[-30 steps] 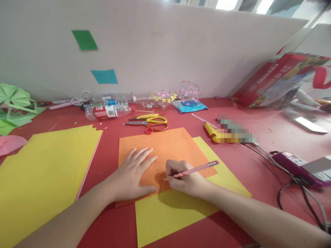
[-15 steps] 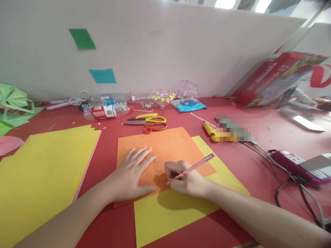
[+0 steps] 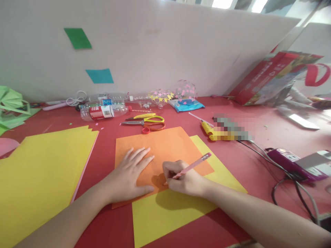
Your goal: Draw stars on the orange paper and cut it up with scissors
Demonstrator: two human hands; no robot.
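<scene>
An orange sheet of paper [image 3: 165, 144] lies partly over a yellow sheet [image 3: 165, 220] on the red table. My left hand [image 3: 130, 177] rests flat on the left part of the orange sheet, fingers spread. Closed around a pink pencil [image 3: 193, 165] is my right hand [image 3: 184, 181]; the pencil's tip points down at the orange sheet near its lower edge, and its eraser end slants up to the right. Faint marks show on the orange paper near my left fingers, too dim to make out.
Left of my hands is a stack of yellow paper [image 3: 46, 172]. Behind the sheets lie scissors [image 3: 155, 124], a plastic bottle [image 3: 103, 112] and a blue packet [image 3: 188, 105]. To the right are a yellow glue gun [image 3: 208, 128], a purple box [image 3: 289, 162] and cables [image 3: 263, 156].
The whole view has shifted slightly, with everything appearing a little further left. Both hands keep their places on the paper, and the pencil tip has barely moved.
</scene>
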